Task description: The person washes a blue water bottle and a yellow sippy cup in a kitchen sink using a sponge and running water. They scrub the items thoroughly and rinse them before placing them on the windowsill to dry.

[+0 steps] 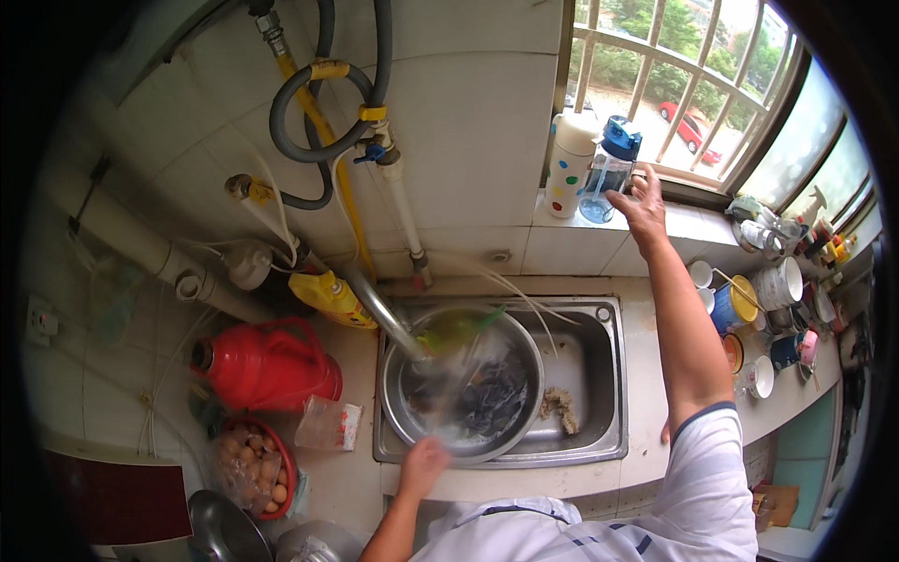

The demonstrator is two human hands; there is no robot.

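Note:
My left hand (425, 464) is at the front rim of a round metal basin (537, 421), blurred. A pale streak runs from it into the basin, and I cannot tell whether the hand grips anything. The basin sits in the left part of a stainless steel sink (590, 453), holding dark, wet, leaf-like pieces (495, 397) in water. A blurred green-yellow thing (453, 330) lies at its back, by the metal faucet spout (383, 309). My right hand (642, 211) is raised, fingers apart, beside a clear bottle with a blue lid (611, 172); its thumb overlaps the bottle in view.
A white spotted flask (570, 165) stands on the windowsill. Left are a red thermos jug (267, 365), a yellow bottle (330, 298) and a red basket (288, 467) of eggs. Bowls (776, 281) and cups crowd the right counter. A brown scouring pad (560, 409) lies in the sink.

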